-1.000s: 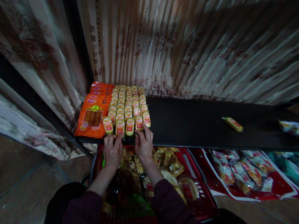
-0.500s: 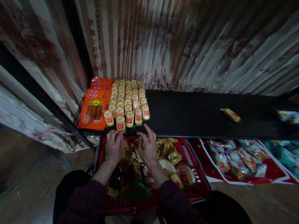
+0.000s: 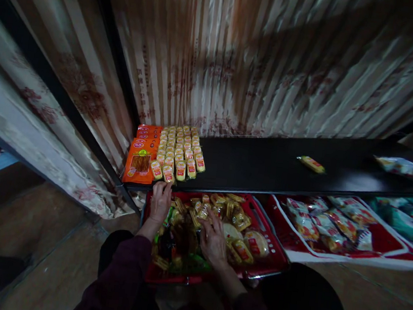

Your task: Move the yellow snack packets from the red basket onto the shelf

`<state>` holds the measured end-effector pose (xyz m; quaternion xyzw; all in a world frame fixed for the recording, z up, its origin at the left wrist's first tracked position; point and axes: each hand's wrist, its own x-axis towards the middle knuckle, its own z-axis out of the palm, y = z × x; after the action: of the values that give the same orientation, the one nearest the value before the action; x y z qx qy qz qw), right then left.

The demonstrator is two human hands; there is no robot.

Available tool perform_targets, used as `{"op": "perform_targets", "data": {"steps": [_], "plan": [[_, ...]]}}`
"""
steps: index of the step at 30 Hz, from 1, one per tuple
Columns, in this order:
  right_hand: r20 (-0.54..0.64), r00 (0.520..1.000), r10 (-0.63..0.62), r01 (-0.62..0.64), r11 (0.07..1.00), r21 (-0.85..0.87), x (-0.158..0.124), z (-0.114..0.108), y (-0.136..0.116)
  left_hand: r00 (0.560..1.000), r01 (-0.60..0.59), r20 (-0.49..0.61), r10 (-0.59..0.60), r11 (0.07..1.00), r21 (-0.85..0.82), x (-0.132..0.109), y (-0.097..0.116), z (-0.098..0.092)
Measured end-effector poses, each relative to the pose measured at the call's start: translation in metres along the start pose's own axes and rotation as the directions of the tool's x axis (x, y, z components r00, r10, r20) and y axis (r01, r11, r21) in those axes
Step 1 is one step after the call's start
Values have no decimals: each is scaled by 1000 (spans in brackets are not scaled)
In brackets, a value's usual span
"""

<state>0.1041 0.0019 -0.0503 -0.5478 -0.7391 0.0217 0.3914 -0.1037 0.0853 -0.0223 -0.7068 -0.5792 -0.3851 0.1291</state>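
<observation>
My left hand (image 3: 161,202) is at the shelf's front edge, open, its bent fingertips at the lower end of a small yellow wrapped cake (image 3: 168,174). That cake is in the front row of a block of similar packets (image 3: 178,147) standing in tight rows on the black shelf (image 3: 250,165). My right hand (image 3: 214,240) reaches into the red basket (image 3: 273,254) below, fingers apart over clear-wrapped snacks (image 3: 203,209). Its fingertips are among the packets, and it covers some of them. Round wrapped pastries (image 3: 256,243) lie at the basket's right side.
Orange snack bags (image 3: 140,162) stand left of the cakes. Farther right on the shelf lie one yellow packet (image 3: 312,164) and a bluish-white bag (image 3: 401,167). A red container (image 3: 384,235) with bagged snacks sits beneath. Patterned curtains (image 3: 215,76) hang behind, beside a dark post (image 3: 120,45).
My right hand has moved down from the shelf edge into the basket among the wrapped snacks. The left hand has stayed by the front cakes. The view has shifted slightly.
</observation>
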Motion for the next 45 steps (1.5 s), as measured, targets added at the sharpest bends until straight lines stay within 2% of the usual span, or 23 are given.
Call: {"op": "perform_targets", "data": {"steps": [4, 7, 11, 13, 20, 24, 33, 40, 45], "plan": [[39, 999, 4, -5, 1000, 26, -2, 6, -5, 999, -28, 32, 28, 1000, 0, 6, -7, -3], [133, 991, 9, -20, 996, 85, -2, 18, -11, 996, -53, 71, 52, 999, 4, 12, -12, -3], [297, 954, 31, -83, 983, 164, 3, 34, -21, 996, -70, 64, 69, 997, 14, 17, -15, 0], [318, 948, 32, -92, 980, 175, 12, 38, -28, 995, -78, 57, 77, 997, 13, 17, -16, 1], [160, 986, -38, 31, 999, 44, 87, 44, -43, 998, -70, -5, 70, 996, 47, 13, -17, 4], [138, 989, -45, 51, 998, -47, 119, 59, -46, 998, -42, -46, 43, 999, 9, 12, -17, 6], [33, 999, -13, 19, 983, -185, 143, 89, -48, 996, 54, -67, -67, 983, -178, 17, -15, 19], [-5, 999, -32, 30, 974, -224, 159, 94, -54, 980, 133, -111, -166, 957, -259, 21, -18, 30], [-3, 999, -45, 43, 972, -232, 167, 98, -55, 979, 134, -115, -166, 960, -247, 27, -21, 31]]}}
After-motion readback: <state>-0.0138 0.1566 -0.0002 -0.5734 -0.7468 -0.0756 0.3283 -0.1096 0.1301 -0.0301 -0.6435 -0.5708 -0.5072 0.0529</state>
